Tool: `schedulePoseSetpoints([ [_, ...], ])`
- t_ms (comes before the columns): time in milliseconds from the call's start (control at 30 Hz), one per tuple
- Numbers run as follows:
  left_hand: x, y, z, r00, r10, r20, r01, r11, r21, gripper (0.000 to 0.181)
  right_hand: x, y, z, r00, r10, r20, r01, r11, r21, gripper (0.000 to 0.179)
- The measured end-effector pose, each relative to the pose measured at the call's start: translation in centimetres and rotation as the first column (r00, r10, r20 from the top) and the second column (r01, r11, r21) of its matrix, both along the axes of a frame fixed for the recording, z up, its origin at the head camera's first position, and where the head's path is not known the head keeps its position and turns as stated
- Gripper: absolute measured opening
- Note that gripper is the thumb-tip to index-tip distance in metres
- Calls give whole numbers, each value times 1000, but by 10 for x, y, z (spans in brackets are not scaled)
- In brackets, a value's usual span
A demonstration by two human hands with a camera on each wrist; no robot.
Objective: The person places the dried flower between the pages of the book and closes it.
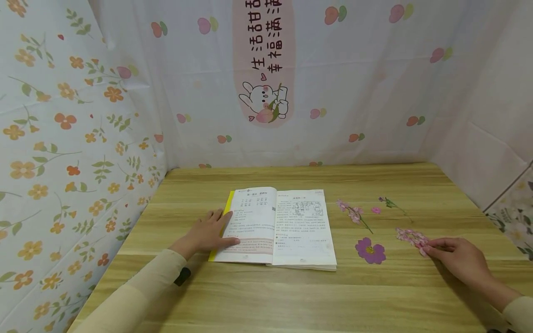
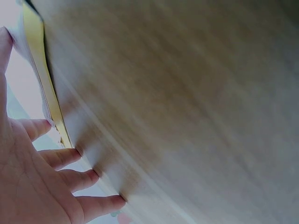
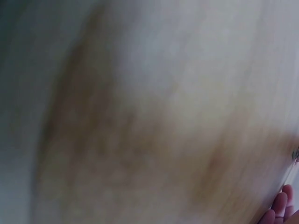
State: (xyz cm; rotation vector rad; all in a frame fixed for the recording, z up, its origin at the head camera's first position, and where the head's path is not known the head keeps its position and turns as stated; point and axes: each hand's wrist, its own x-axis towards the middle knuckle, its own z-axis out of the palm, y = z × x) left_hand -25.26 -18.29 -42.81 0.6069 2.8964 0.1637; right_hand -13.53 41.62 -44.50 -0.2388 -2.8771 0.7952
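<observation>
An open book point(image 1: 301, 254) with printed pages and a yellow cover edge lies on the table. At its left side rests my left hand point(image 1: 210, 231), thumb on the left page and fingers spread over the edge. The left wrist view shows this hand point(image 2: 35, 179) with its fingertips touching the wooden surface by the yellow cover point(image 2: 52, 93). On the right, my right hand point(image 1: 462, 259) pinches the near end of a pink flower sprig point(image 1: 410, 237) between thumb and fingers. Only some fingertips point(image 3: 279, 201) appear in the right wrist view.
Between book and right hand lie a purple flower point(image 1: 376, 254), a pink sprig with a green stem point(image 1: 355, 214), a small pink blossom point(image 1: 376, 210) and a thin purple-tipped sprig point(image 1: 391, 203). Printed cloth point(image 1: 187, 83) hangs behind the wooden table point(image 1: 250, 296).
</observation>
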Motion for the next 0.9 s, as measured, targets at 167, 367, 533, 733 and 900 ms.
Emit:
schedulePoseSetpoints([
  [167,0,-1,-2,1000,-6,-4,6,1000,1,101,0,1,4,997,-68,43,70,996,-58,45],
  [367,1,-3,-3,1000,-13,-14,13,1000,6,99,-2,3,14,987,-89,133,109,982,-151,62],
  [533,1,-2,-3,1000,-7,-9,7,1000,-2,99,-2,5,13,984,-98,149,131,965,-226,61],
  [733,1,-3,-4,1000,-11,-11,11,1000,-19,100,-2,6,11,983,-79,164,139,909,-393,56],
  [900,1,-3,-4,1000,-12,-14,12,1000,-21,100,-3,0,19,978,-45,205,146,849,-508,47],
])
